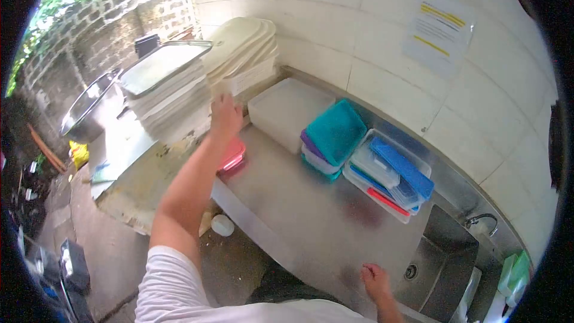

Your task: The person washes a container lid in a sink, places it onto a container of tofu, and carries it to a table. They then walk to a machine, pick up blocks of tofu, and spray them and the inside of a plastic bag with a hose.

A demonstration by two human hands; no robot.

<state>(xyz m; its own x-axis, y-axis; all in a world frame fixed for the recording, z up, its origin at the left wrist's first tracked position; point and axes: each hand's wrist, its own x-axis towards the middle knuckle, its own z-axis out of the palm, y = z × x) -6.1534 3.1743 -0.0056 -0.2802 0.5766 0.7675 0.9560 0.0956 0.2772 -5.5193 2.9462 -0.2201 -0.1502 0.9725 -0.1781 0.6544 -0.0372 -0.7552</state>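
My left hand (226, 118) reaches out to the corner between the stacks, its fingers pressed together beside a small cream-coloured piece (222, 88); I cannot tell what that piece is. To its left rises a stack of white trays (170, 93) topped by a metal-rimmed tray (167, 66). Behind it lean several cream lids (245, 42). A red container (232, 157) sits just below my left wrist, partly covered by the forearm. Low over the counter's front edge, my right hand (375, 281) is loosely curled, with nothing showing in its fingers.
On the steel counter (287, 185) stand a large whitish box (290, 107), stacked teal and purple containers (335, 134) and a clear bin of blue and red lids (391, 173). A sink (439, 263) with a tap (483, 221) is at the right. A metal basin (89, 101) stands far left.
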